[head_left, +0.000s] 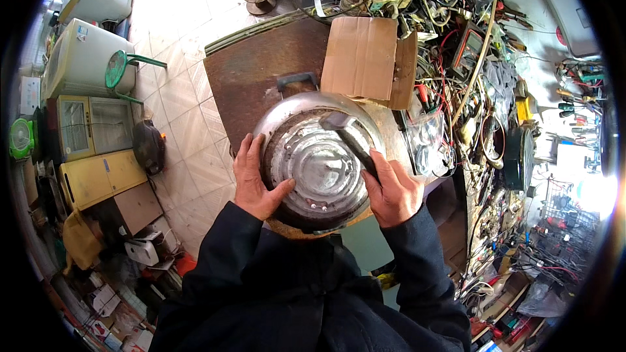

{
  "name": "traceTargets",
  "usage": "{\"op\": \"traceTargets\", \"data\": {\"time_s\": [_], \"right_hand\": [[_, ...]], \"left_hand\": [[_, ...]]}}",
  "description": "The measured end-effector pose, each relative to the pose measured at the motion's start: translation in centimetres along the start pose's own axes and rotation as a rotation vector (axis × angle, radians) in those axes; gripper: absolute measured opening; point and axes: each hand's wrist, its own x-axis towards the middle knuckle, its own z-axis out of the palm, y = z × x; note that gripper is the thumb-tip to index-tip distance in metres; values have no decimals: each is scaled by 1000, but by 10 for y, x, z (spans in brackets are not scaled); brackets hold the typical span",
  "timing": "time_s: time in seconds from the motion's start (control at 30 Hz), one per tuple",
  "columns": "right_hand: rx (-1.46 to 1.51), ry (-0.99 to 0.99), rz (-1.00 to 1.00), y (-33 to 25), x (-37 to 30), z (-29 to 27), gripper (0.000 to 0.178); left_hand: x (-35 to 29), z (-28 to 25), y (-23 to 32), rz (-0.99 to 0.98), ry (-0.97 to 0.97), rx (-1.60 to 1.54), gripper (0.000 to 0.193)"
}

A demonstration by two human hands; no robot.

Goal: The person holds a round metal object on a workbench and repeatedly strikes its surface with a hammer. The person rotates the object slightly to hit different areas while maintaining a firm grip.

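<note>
A round, dented metal pot with stepped rings and dark, worn patches lies on the workbench in front of me. A dark loop handle stands out at its far side. My left hand grips the pot's left edge, its thumb over the ringed surface and its fingers along the side. In my right hand is a hammer, held by its dark handle. The hammer's head is over the far right part of the pot; whether it touches the metal I cannot tell.
Cardboard lies on the brown workbench behind the pot. Tangled wires and tools crowd the right, with a multimeter among them. To the left stand a green stool and a yellow cabinet on the tiled floor.
</note>
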Motion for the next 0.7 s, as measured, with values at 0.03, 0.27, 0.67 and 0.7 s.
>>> {"op": "traceTargets", "data": {"time_s": [0.03, 0.27, 0.67, 0.7], "right_hand": [[-16, -44, -40, -2, 8, -2, 47], [-35, -153, -140, 2, 31, 2, 49], [-33, -255, -135, 3, 47, -2, 45], [-43, -279, -125, 3, 48, -2, 45]], "left_hand": [[1, 0, 0, 3, 4, -5, 112], [-1, -1, 4, -20, -19, 3, 114], [0, -3, 7, -23, -18, 3, 115], [0, -3, 8, -28, -18, -5, 115]]}}
